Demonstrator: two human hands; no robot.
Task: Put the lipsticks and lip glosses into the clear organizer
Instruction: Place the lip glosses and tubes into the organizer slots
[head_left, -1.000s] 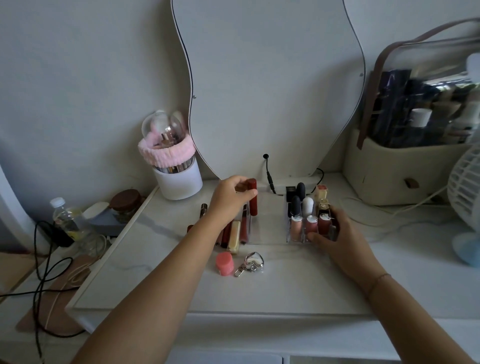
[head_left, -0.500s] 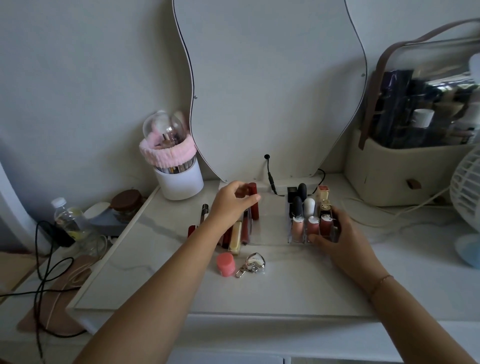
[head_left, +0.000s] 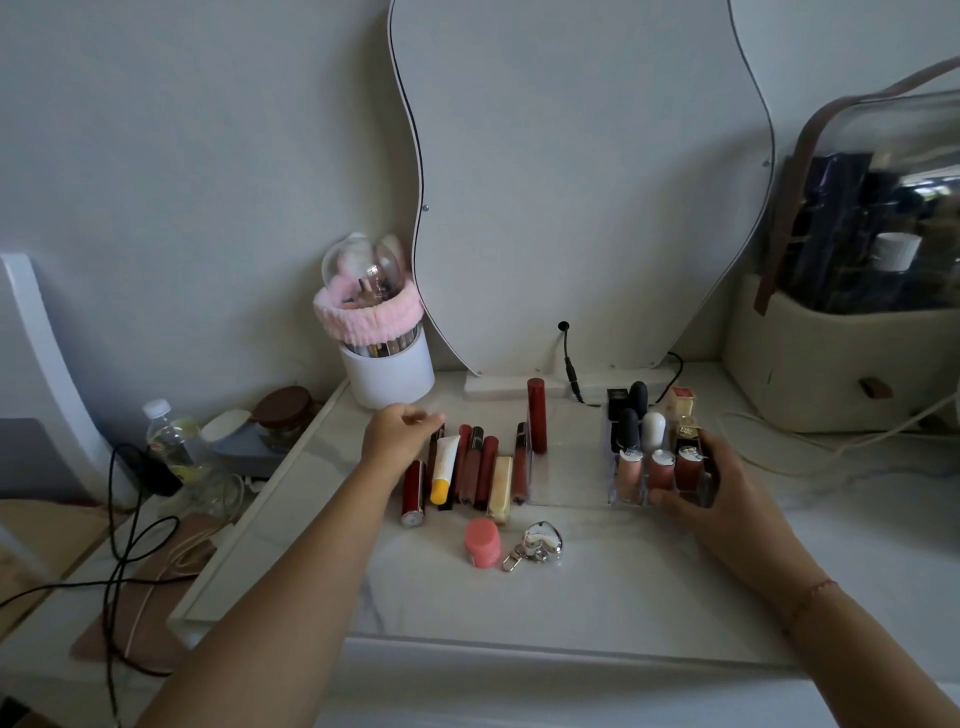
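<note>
In the head view, the clear organizer (head_left: 618, 470) stands on the white table (head_left: 597, 597), in front of the mirror (head_left: 571, 182). Its right compartments hold upright lipsticks and glosses; one dark red lip gloss (head_left: 537, 415) stands upright in its far left part. The right hand (head_left: 722, 499) grips the organizer at its near right corner, with the fingers wrapped around the wall. To the left of the organizer, a row of lip glosses and lipsticks (head_left: 475, 470) lies flat on the table. The left hand (head_left: 397, 434) hovers at the far left end of this row, fingers loosely curled, holding nothing. A pink jar (head_left: 482, 543) and a heart keychain (head_left: 540, 543) lie nearer.
</note>
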